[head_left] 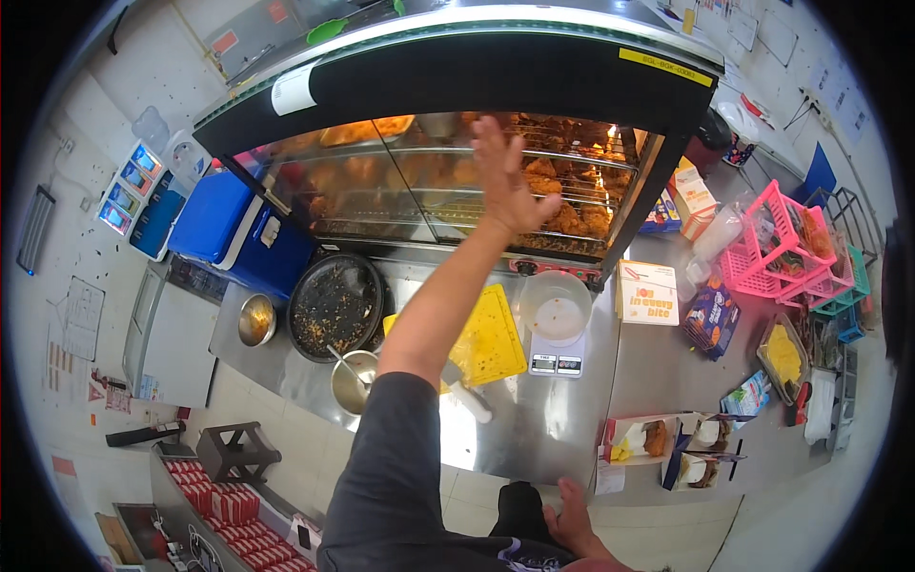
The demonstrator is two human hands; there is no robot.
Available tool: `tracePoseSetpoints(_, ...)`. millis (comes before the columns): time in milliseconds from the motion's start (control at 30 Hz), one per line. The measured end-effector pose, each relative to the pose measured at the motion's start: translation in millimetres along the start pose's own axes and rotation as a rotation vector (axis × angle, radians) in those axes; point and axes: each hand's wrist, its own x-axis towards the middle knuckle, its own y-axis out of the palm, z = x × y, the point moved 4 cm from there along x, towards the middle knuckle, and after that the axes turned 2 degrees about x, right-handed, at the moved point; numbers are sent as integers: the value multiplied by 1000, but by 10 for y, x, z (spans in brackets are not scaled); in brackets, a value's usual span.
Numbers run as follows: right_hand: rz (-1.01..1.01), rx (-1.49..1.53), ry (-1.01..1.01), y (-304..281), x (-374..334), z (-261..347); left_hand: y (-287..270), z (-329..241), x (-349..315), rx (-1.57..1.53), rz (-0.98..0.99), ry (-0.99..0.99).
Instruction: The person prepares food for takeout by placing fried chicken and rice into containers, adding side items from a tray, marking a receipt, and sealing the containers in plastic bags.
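My left hand (508, 181) reaches up to the front of a glass-fronted food warmer (362, 244), its fingers stretched and spread. It looks to be at the edge of the sliding glass door (381, 195); whether it touches the glass I cannot tell. Fried chicken pieces (572, 218) lie on wire racks (572, 162) in the lit right half, beside the hand. Low in front of my body, my right hand (572, 520) is held near the counter's front edge with nothing in it and its fingers extended.
Below the warmer are a yellow cutting board (496, 334), a knife (469, 398), a kitchen scale (556, 361) bearing a clear bowl (556, 305), a black crumb-covered pan (335, 307) and steel bowl (343, 389). Filled boxes (637, 439) and pink baskets (777, 238) stand right; a blue cooler (233, 234) left.
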Motion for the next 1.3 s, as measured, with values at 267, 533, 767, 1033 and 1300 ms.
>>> tracePoseSetpoints(267, 99, -3, -63, -156, 323, 347, 345, -1255, 144, -1112, 200, -383)
tracePoseSetpoints(533, 295, -203, 130, 64, 71, 14, -1333, 96, 523, -380, -299, -927)
tracePoseSetpoints(767, -78, 74, 141, -433, -280, -27, -2662, 2384, 1319, -139, -347, -1202)
tracePoseSetpoints(1033, -370, 221, 522, -930, -1264, -586, -2220, 2292, 1272, -178, -266, -1099)
tracePoseSetpoints(1300, -865, -94, 647, -1827, -2207, -1637, -1594, -1271, -1024, -392, 359, -1013)
